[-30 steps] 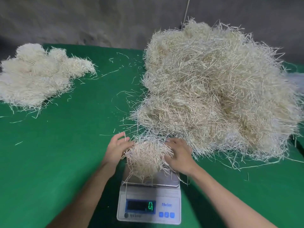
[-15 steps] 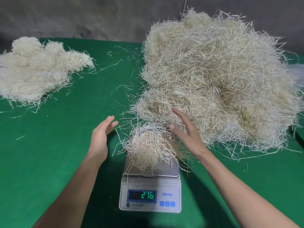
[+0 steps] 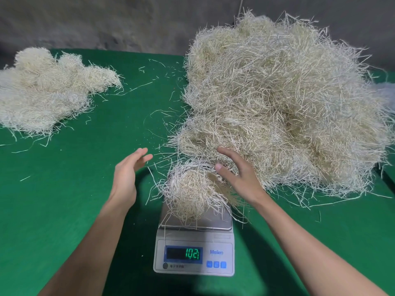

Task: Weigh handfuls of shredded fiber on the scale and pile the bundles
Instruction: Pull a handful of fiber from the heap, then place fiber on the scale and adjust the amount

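Observation:
A small bundle of pale shredded fiber [image 3: 190,194] lies on the steel pan of a grey digital scale [image 3: 213,226], whose green display reads 10.21. My left hand [image 3: 128,174] hovers to the left of the bundle, fingers straight, holding nothing. My right hand [image 3: 237,174] hovers just right of the bundle with spread fingers, at the near edge of the big loose fiber heap [image 3: 284,103]. At the far left lies a lower pile of weighed bundles [image 3: 44,90].
All of it sits on a green felt-covered table [image 3: 64,199] with stray strands scattered across the middle. A dark grey wall runs behind the table's far edge. The big heap fills most of the right half.
Both hands let go of the bundle on the scale and drew apart, now hovering open beside it. The display went from a low figure through 27.61 to 10.21.

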Tool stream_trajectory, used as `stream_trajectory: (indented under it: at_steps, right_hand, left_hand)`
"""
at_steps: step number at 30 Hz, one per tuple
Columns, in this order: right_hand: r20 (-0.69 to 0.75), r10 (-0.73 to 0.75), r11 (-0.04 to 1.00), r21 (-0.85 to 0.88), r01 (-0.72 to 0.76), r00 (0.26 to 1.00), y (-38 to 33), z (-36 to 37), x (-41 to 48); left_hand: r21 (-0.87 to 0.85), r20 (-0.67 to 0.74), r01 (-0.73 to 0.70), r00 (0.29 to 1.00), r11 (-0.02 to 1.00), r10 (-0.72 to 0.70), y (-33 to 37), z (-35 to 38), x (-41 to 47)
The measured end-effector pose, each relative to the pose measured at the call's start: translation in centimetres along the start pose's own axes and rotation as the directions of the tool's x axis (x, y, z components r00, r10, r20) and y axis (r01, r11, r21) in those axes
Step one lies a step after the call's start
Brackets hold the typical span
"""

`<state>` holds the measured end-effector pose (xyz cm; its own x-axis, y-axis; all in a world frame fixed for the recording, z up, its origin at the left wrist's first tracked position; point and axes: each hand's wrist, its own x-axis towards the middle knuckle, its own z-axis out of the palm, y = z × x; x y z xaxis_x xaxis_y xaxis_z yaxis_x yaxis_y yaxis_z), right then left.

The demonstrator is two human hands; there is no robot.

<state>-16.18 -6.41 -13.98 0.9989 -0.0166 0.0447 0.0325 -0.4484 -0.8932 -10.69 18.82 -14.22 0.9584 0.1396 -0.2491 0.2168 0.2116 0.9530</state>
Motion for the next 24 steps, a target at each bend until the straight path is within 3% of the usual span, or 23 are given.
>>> stream_trajectory:
  at_steps: [24]
  right_hand:
    - [-0.060, -0.032, 0.999, 0.017, 0.033, 0.998, 0.40, -0.45, 0.95]
  left_hand:
    - [0.020, -0.005, -0.007, 1.000, 1.000, 0.007, 0.68, 0.30, 0.52]
